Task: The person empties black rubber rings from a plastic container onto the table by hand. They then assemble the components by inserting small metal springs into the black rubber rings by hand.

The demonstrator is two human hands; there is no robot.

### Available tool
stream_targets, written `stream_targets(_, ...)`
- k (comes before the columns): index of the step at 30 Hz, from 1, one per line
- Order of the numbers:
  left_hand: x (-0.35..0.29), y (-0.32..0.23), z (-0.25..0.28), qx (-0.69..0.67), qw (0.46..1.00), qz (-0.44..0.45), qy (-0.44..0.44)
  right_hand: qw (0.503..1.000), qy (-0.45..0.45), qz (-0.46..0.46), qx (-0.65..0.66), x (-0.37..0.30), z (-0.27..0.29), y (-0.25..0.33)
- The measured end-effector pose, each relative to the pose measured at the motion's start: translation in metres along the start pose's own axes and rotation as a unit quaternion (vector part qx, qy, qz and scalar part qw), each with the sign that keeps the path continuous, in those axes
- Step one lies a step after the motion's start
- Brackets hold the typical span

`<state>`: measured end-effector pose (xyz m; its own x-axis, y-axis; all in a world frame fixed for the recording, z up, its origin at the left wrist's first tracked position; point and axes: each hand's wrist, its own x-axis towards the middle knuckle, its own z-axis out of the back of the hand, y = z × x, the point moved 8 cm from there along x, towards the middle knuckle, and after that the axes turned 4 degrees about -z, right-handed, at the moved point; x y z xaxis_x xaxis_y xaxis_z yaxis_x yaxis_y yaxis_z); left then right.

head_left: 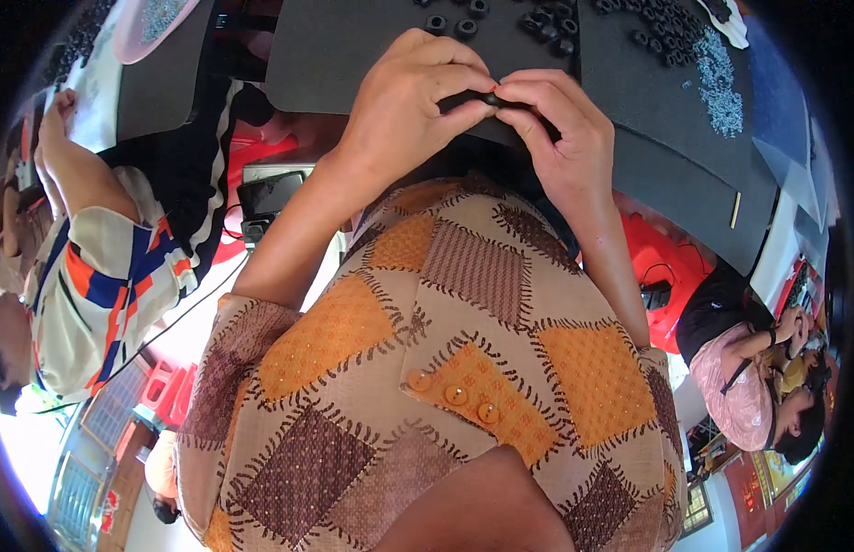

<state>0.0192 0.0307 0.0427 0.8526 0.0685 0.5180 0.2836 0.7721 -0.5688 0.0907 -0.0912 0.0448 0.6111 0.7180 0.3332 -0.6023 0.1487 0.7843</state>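
Above the near edge of the dark worktop, my left hand [404, 106] and my right hand [570, 133] meet fingertip to fingertip. Both are closed, thumbs pressed against the index fingers. Pinched between them is a small black part [490, 98], mostly covered by the fingers, so its full shape cannot be made out. Just beyond my hands, several loose black ring-like parts [466, 28] with hollow centres lie on the dark mat [326, 55]. A closer cluster of similar black pieces [551, 28] sits beyond my right hand.
Further right are a spread of black parts [662, 32] and a pile of small bluish pieces [719, 87]. A thin yellowish stick [735, 210] lies near the right edge. A pink bowl [125, 37] stands far left. Other people sit left and right, beside red stools [662, 267].
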Motion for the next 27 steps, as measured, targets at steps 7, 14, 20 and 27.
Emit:
stream_targets(7,-0.002,0.009,-0.009,0.005,0.999,0.034,0.035,0.994,-0.010,0.013,-0.107,-0.001,-0.009,-0.003)
stream_targets(14,-0.010,0.029,-0.011,-0.186,0.964,0.184,0.040,0.998,-0.020,-0.059,0.026,0.002,-0.007,-0.018)
stream_targets(20,-0.016,0.040,-0.017,-0.317,0.909,0.267,0.036,0.988,-0.030,-0.075,0.134,0.004,-0.007,-0.018)
stream_targets(27,-0.015,0.041,-0.018,-0.378,0.884,0.274,0.017,0.971,-0.004,-0.135,0.197,0.002,-0.013,-0.024)
